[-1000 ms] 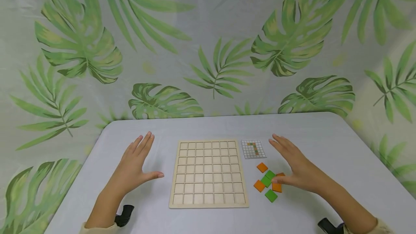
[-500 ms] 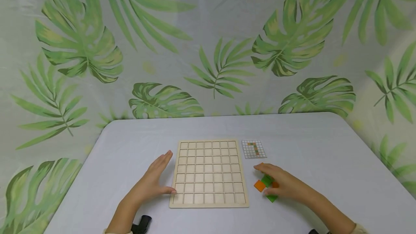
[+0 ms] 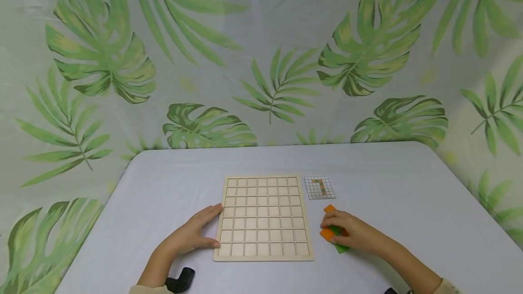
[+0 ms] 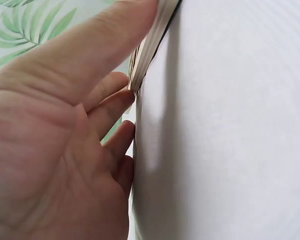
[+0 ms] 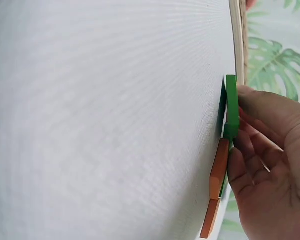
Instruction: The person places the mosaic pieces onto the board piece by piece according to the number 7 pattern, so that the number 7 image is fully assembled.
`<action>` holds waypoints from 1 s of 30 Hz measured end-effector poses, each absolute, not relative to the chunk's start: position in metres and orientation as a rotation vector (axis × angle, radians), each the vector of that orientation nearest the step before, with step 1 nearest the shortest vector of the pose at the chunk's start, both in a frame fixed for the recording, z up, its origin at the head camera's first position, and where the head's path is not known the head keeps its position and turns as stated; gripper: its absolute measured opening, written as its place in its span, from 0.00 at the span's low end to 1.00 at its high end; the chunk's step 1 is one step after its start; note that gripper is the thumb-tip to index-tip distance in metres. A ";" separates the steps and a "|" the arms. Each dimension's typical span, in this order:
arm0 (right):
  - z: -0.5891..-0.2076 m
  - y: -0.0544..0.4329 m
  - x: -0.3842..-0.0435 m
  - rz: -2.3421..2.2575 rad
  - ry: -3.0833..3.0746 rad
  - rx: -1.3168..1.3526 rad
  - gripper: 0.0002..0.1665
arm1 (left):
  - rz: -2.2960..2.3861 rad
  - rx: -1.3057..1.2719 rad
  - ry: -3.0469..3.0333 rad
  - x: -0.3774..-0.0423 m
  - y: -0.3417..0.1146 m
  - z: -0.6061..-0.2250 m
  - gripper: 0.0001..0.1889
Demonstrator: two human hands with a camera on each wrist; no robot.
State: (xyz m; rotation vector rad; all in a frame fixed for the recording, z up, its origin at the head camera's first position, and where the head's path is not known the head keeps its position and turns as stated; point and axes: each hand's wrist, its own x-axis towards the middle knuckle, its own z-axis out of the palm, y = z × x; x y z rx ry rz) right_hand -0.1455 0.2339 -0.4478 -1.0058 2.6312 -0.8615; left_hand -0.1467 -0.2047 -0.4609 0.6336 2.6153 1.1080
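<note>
The left hand (image 3: 187, 235) rests at the left edge of a light wooden grid board (image 3: 263, 217), fingers extended and thumb at its lower left corner. In the left wrist view, the thumb (image 4: 85, 50) and fingertips meet the side of the board (image 4: 152, 45). To the right of the board, the right hand (image 3: 354, 232) pinches an orange square tile (image 3: 327, 234) between thumb and bent fingers. Partly under that hand lie green tiles (image 3: 341, 248) and more orange. A green tile (image 5: 232, 102) in the right wrist view hides part of the grip.
A small printed grid card (image 3: 320, 188) with orange and green squares lies by the board's upper right corner. Another orange tile (image 3: 329, 208) is just beyond the right fingers. The white table (image 3: 408, 185) ends at a leaf-print backdrop (image 3: 282, 71).
Both hands have come down and inward. The left has reached the board's left edge; the right has lowered onto the tiles, its fingers closing around an orange one. The board stays put.
</note>
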 end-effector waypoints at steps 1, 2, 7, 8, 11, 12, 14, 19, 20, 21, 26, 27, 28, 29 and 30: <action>-0.448 0.234 -0.146 -0.864 2.630 -1.005 0.16 | 1.101 0.652 2.624 -0.147 -0.205 -0.462 0.49; -0.447 0.233 -0.146 -0.865 2.630 -1.000 0.15 | 1.094 0.670 2.634 -0.147 -0.205 -0.462 0.49; -0.446 0.230 -0.146 -0.853 2.640 -0.989 0.13 | 1.069 0.691 2.678 -0.145 -0.203 -0.464 0.49; -0.446 0.230 -0.147 -0.849 2.645 -0.987 0.13 | 1.066 0.687 2.687 -0.144 -0.202 -0.465 0.49; -0.446 0.227 -0.148 -0.807 2.673 -0.982 0.12 | 1.072 0.664 2.699 -0.142 -0.199 -0.467 0.49; -0.447 0.226 -0.148 -0.790 2.683 -0.980 0.11 | 1.070 0.661 2.704 -0.142 -0.199 -0.467 0.49; -0.447 0.224 -0.149 -0.755 2.698 -0.969 0.12 | 1.061 0.657 2.713 -0.140 -0.197 -0.468 0.49; -0.449 0.225 -0.150 -0.735 2.688 -0.939 0.13 | 1.043 0.664 2.737 -0.139 -0.196 -0.471 0.49; -0.449 0.226 -0.150 -0.741 2.681 -0.939 0.13 | 1.042 0.667 2.741 -0.139 -0.196 -0.471 0.49; -0.449 0.226 -0.150 -0.743 2.680 -0.940 0.13 | 1.045 0.669 2.742 -0.139 -0.196 -0.471 0.49; -0.442 0.224 -0.153 -0.802 2.668 -0.894 0.12 | 1.064 0.665 2.734 -0.138 -0.196 -0.471 0.49; -0.440 0.222 -0.154 -0.823 2.671 -0.879 0.13 | 1.064 0.665 2.733 -0.138 -0.196 -0.471 0.49; -0.437 0.219 -0.156 -0.852 2.670 -0.863 0.13 | 1.065 0.665 2.733 -0.138 -0.196 -0.471 0.49; -0.435 0.216 -0.158 -0.889 2.667 -0.860 0.14 | 1.064 0.666 2.736 -0.138 -0.196 -0.471 0.49; -0.432 0.212 -0.160 -0.914 2.672 -0.868 0.14 | 1.062 0.668 2.738 -0.138 -0.196 -0.471 0.49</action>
